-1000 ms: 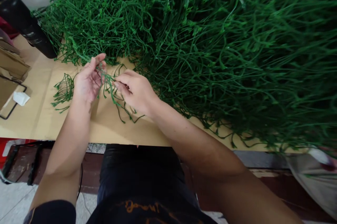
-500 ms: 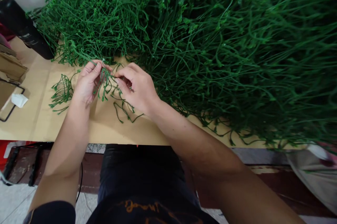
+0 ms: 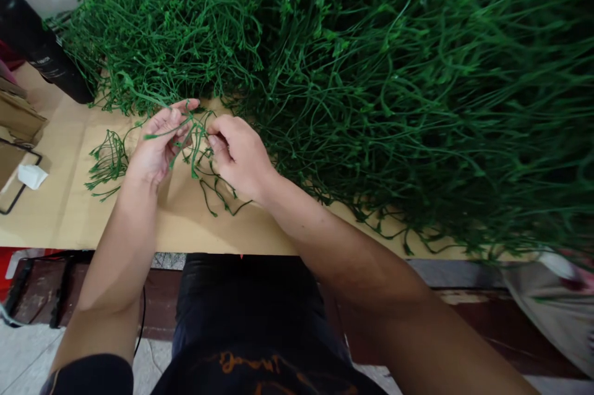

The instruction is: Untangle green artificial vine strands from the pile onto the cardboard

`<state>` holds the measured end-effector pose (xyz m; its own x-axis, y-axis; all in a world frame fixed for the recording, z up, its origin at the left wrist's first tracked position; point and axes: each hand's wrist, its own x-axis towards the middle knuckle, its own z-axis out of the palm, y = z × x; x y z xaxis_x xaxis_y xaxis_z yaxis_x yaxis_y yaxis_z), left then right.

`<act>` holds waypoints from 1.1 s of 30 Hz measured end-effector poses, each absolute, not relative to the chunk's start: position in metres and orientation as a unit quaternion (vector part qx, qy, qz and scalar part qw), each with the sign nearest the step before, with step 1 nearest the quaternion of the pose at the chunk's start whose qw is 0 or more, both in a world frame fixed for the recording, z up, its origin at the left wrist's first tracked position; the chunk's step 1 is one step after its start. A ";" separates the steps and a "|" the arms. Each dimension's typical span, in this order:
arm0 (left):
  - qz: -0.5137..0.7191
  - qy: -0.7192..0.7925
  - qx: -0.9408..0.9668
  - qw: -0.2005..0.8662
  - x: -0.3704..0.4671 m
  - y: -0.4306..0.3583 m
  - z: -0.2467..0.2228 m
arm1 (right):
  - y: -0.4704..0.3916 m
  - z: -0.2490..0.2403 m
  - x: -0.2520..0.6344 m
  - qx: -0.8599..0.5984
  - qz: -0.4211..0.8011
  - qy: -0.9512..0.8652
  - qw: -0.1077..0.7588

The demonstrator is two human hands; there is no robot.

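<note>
Tan bench (image 3: 69, 209) lies under a green stem heap (image 3: 371, 73); beside that heap, left hand (image 3: 155, 147) and right hand (image 3: 239, 156) pinch one sprig (image 3: 195, 135), best kept taut.

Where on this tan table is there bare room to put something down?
Bare tan table top lies along the near edge, left of the left hand, below the small loose green sprig bundle. Another patch sits under the right hand. Everything behind and right is crowded by the big pile of green plastic stems.
</note>
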<state>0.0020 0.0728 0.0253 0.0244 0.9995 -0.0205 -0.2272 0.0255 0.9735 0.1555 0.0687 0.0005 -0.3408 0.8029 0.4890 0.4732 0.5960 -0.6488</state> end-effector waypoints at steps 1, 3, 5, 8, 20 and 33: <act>0.539 0.443 0.436 0.568 0.001 0.073 0.026 | 0.069 0.000 0.155 -0.398 0.209 -0.795 0.407; 0.531 0.442 0.433 0.580 0.000 0.073 0.026 | 0.068 -0.001 0.154 -0.391 0.220 -0.795 0.407; 0.520 0.431 0.432 0.597 -0.002 0.073 0.025 | 0.068 -0.001 0.154 -0.389 0.225 -0.793 0.412; 0.538 0.408 0.439 0.592 -0.001 0.073 0.024 | 0.070 -0.001 0.155 -0.389 0.237 -0.787 0.416; 0.562 0.420 0.461 0.544 0.002 0.074 0.022 | 0.070 0.000 0.155 -0.403 0.283 -0.761 0.423; 0.587 0.428 0.392 0.564 0.018 0.084 0.012 | 0.052 0.005 0.143 -0.369 0.252 -0.742 0.500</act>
